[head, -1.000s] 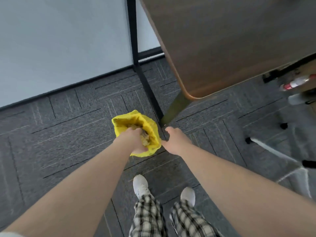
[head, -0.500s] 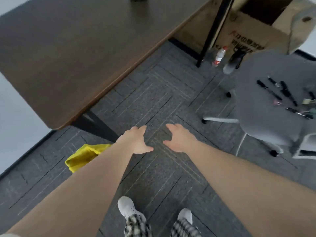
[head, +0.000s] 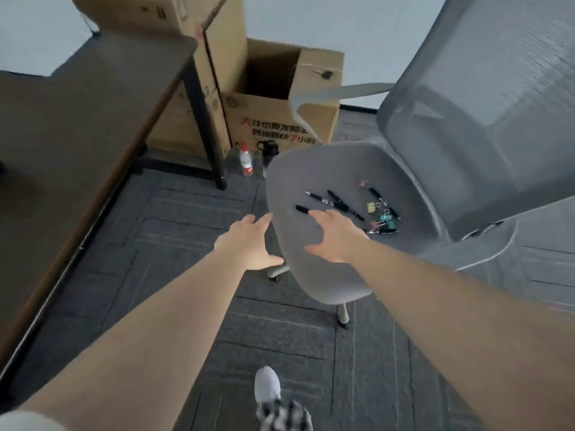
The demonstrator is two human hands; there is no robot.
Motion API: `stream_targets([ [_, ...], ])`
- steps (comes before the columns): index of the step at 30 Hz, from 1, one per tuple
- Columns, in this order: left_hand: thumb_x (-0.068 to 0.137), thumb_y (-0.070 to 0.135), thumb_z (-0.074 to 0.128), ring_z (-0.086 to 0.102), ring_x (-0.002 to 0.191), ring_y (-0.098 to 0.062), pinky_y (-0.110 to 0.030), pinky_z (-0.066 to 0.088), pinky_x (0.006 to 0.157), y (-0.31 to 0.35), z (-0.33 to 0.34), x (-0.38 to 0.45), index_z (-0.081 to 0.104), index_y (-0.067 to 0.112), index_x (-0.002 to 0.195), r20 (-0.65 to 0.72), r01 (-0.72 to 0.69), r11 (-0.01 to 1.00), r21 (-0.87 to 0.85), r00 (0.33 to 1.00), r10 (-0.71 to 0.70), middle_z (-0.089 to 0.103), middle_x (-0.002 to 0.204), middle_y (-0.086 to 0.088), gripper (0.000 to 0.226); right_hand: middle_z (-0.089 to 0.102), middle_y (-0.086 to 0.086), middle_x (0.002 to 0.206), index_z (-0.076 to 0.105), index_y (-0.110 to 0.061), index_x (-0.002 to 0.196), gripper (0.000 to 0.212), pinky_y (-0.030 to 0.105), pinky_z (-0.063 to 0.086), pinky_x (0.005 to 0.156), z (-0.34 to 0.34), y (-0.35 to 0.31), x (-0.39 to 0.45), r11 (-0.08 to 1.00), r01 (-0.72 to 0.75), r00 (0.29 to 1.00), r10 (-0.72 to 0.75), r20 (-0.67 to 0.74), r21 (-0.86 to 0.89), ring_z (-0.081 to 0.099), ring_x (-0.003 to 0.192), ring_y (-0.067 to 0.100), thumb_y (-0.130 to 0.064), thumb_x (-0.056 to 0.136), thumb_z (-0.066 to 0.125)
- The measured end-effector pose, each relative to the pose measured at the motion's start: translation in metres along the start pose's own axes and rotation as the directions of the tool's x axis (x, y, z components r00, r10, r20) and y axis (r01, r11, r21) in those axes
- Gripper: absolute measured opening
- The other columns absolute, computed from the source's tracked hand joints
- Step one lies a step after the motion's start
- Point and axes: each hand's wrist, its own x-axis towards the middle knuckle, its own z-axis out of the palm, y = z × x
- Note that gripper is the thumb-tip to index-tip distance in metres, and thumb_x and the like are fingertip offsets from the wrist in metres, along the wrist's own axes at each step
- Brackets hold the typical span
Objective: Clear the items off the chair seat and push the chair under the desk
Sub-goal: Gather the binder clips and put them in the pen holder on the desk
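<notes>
- Your right hand (head: 334, 236) is reaching out over the grey chair seat (head: 311, 188), fingers spread and empty, palm facing down, with the fingertips lying just short of the nearest black pen
- Your left hand (head: 249, 242) is also hanging open and empty, fingers loosely spread, over the carpet just beside the seat's left edge; whether a fingertip is touching that edge you cannot tell
- Both of your bare forearms are stretching forward from the bottom of the view, the left from the lower left corner, the right from the lower right
- Several black pens (head: 339, 205) are lying scattered on the middle of the seat, pointing roughly the same diagonal way
- A small heap of binder clips (head: 382, 217) in pink, yellow, teal and black is sitting on the seat to the right of the pens, close to the backrest
- The chair's grey mesh backrest (head: 479, 98) is rising at the upper right, with an armrest (head: 342, 91) sticking out to its left
- The dark wooden desk (head: 77, 129) is standing well apart from the chair, on the left, with a black leg (head: 203, 116) at its far corner
- Open cardboard boxes (head: 280, 119) are sitting behind the desk leg, with a clear water bottle (head: 246, 159) standing on the grey carpet in front of them
- One white shoe (head: 267, 385) of yours is showing at the bottom edge
</notes>
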Motion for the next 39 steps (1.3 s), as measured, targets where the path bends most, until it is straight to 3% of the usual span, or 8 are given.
stream_targets([
  [4,0.072,0.057,0.069,0.027,0.140,-0.032,-0.056,0.041,0.104,0.039,-0.031,0.067,0.006,0.034,0.149,0.017,-0.110,0.991,0.081,0.994,0.109,0.021,0.155,-0.006,0.102,0.034,0.008,0.146,0.023,-0.030,0.146,0.082,0.053,0.040,0.104,-0.027,0.044,0.039,0.994,-0.106,0.994,0.107,-0.012,0.034,0.032,0.135,0.034,-0.045,0.078,0.067],
  [11,0.071,0.059,0.069,0.021,0.143,-0.028,-0.053,0.039,0.106,0.083,-0.023,0.155,0.001,0.032,0.150,0.138,-0.181,0.957,0.229,0.979,0.152,0.017,0.157,-0.003,0.108,0.031,0.004,0.149,0.018,-0.033,0.147,0.089,0.053,0.040,0.103,-0.032,0.123,0.095,0.969,-0.236,0.969,0.229,0.092,0.072,0.026,0.140,0.029,-0.054,0.076,0.069],
  [17,0.071,0.060,0.069,0.013,0.147,-0.028,-0.053,0.037,0.107,0.110,-0.004,0.216,-0.003,0.034,0.150,0.181,-0.124,0.963,0.239,0.980,0.082,0.009,0.160,-0.003,0.110,0.030,0.002,0.152,0.020,-0.030,0.147,0.088,0.050,0.036,0.107,-0.018,0.182,0.138,0.971,-0.234,0.962,0.224,0.159,0.051,0.030,0.140,0.026,-0.047,0.077,0.070],
  [21,0.073,0.056,0.070,0.020,0.143,-0.027,-0.049,0.038,0.104,0.126,0.016,0.245,0.004,0.034,0.150,0.175,-0.132,0.970,0.205,0.980,0.096,0.018,0.156,0.000,0.103,0.043,0.004,0.137,0.034,-0.029,0.138,0.072,0.048,0.044,0.098,-0.008,0.215,0.160,0.960,-0.265,0.956,0.250,0.153,0.088,0.042,0.127,0.029,-0.040,0.076,0.069],
  [28,0.072,0.045,0.075,0.036,0.130,-0.026,-0.047,0.046,0.097,0.160,0.066,0.252,0.029,0.030,0.143,0.259,-0.204,0.972,0.113,0.951,0.169,0.037,0.140,0.000,0.086,0.043,0.012,0.131,0.032,-0.030,0.141,0.062,0.046,0.050,0.090,0.013,0.250,0.158,0.936,-0.328,0.940,0.311,0.141,0.123,0.047,0.117,0.038,-0.042,0.086,0.060],
  [34,0.077,0.028,0.074,0.044,0.120,-0.031,-0.044,0.049,0.091,0.166,0.086,0.255,0.041,0.023,0.133,0.292,-0.209,0.961,0.181,0.944,0.151,0.039,0.132,-0.007,0.065,0.036,0.011,0.132,0.037,-0.025,0.137,0.057,0.044,0.050,0.087,0.021,0.251,0.158,0.944,-0.313,0.946,0.299,0.125,0.108,0.046,0.116,0.036,-0.018,0.087,0.062],
  [36,0.079,0.018,0.070,0.049,0.112,-0.031,-0.041,0.051,0.083,0.167,0.091,0.256,0.045,0.019,0.129,0.252,-0.229,0.952,0.201,0.952,0.175,0.039,0.127,-0.009,0.055,0.037,0.012,0.131,0.041,-0.023,0.135,0.054,0.043,0.049,0.084,0.024,0.251,0.158,0.949,-0.298,0.951,0.286,0.116,0.106,0.048,0.114,0.036,-0.010,0.086,0.060],
  [39,0.080,0.004,0.065,0.054,0.085,-0.028,-0.036,0.048,0.065,0.168,0.100,0.257,0.048,0.014,0.116,0.204,-0.284,0.936,0.209,0.948,0.242,0.039,0.120,-0.009,0.041,0.040,0.013,0.128,0.049,-0.021,0.131,0.048,0.041,0.047,0.083,0.030,0.251,0.159,0.955,-0.276,0.959,0.266,0.099,0.105,0.050,0.113,0.037,-0.002,0.087,0.054],
])
